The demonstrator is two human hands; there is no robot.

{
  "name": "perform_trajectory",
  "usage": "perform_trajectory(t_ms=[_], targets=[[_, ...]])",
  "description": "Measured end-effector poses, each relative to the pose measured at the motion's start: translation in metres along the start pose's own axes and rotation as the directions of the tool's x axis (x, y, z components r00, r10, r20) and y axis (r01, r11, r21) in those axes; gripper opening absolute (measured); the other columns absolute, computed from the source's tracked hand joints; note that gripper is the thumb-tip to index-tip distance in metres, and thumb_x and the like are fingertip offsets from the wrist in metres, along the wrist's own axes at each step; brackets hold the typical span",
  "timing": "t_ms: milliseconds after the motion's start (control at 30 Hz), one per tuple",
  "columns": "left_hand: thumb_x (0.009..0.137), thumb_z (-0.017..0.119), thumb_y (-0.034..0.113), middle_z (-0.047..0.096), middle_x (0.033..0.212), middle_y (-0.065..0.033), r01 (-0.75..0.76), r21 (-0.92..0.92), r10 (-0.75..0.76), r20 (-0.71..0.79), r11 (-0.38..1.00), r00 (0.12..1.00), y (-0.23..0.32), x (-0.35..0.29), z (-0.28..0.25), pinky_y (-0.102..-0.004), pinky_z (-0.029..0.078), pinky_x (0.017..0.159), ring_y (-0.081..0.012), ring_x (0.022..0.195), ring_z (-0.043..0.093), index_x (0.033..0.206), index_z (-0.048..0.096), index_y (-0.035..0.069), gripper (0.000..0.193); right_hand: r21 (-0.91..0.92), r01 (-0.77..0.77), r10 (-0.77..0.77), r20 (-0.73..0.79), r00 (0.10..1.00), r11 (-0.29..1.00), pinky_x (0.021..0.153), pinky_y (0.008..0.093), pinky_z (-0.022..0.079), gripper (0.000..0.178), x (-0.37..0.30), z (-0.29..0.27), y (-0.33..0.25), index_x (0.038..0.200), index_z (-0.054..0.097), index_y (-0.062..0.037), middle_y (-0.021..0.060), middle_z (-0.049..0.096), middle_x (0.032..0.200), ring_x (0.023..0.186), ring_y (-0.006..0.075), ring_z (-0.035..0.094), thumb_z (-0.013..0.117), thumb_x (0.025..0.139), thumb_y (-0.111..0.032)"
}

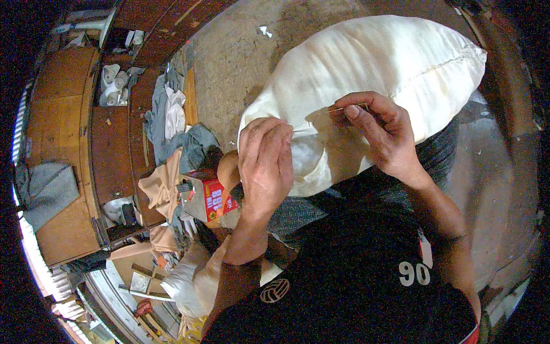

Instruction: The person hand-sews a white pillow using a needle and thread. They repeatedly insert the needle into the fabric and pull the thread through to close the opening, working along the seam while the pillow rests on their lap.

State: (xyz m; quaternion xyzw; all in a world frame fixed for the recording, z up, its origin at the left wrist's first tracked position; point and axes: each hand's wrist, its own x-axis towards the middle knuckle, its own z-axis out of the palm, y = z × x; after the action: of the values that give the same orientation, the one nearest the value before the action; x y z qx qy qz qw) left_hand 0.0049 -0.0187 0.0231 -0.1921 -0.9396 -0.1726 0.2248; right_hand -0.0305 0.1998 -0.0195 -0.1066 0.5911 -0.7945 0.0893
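A large stuffed white pillow (366,63) lies across my lap, with a seam running toward its far right corner. My left hand (264,157) is closed on the pillow's near left edge, pinching the gathered fabric between thumb and fingers. To the right, my right hand (382,129) is raised over the pillow, its thumb and forefinger pressed together on a thin needle (338,109). The needle points left, toward the pinched fabric. Any thread is too fine to make out for certain. Beside the left hand, an opening or fold in the cloth shows paler stuff.
A red and white box (213,198) stands left of my left hand, with tan cloth (162,183) beside it. Grey cloth (192,143) lies beyond. A wooden cabinet (63,132) with open compartments is at the left. A white scrap (264,31) lies on the brown surface.
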Motion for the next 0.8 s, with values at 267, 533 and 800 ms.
perform_trajectory(t_ms=[267,533,800], targets=[[0.074,0.074,0.001,0.058,0.095,-0.0103,-0.02,0.034,0.019,0.031,0.999,0.999,0.005,0.0021,-0.001,-0.04,0.049,0.08,-0.0308,0.091,0.057,0.097,0.07,0.005,0.024,-0.033,-0.012,0.013,0.033,0.999,0.999,0.087,0.0269,0.05,0.021,-0.0009,-0.0022,0.0034,0.114,0.064,0.0026,0.0076,0.07,0.105,0.097,0.0127,0.064,0.054,0.102,-0.011],[0.074,0.074,0.0,0.058,0.097,-0.0084,-0.005,0.05,0.003,0.047,0.999,0.999,0.003,0.0001,-0.0039,-0.0402,0.048,0.081,-0.0305,0.093,0.057,0.094,0.071,0.006,0.021,-0.061,0.009,-0.005,0.072,0.997,0.998,0.089,0.0268,0.049,0.021,0.0002,0.0002,0.0054,0.115,0.064,0.0026,0.0078,0.07,0.106,0.097,0.0127,0.063,0.053,0.103,-0.01],[0.075,0.073,0.0,0.061,0.101,-0.0085,-0.038,0.019,0.037,0.03,0.999,0.999,0.0033,0.0026,-0.0043,-0.0414,0.047,0.086,-0.0315,0.098,0.056,0.094,0.07,0.004,0.02,-0.055,-0.001,0.006,0.097,0.995,0.999,0.089,0.0274,0.05,0.021,0.0009,0.0028,-0.0011,0.113,0.065,0.003,0.008,0.07,0.104,0.097,0.0128,0.064,0.053,0.102,-0.011]])
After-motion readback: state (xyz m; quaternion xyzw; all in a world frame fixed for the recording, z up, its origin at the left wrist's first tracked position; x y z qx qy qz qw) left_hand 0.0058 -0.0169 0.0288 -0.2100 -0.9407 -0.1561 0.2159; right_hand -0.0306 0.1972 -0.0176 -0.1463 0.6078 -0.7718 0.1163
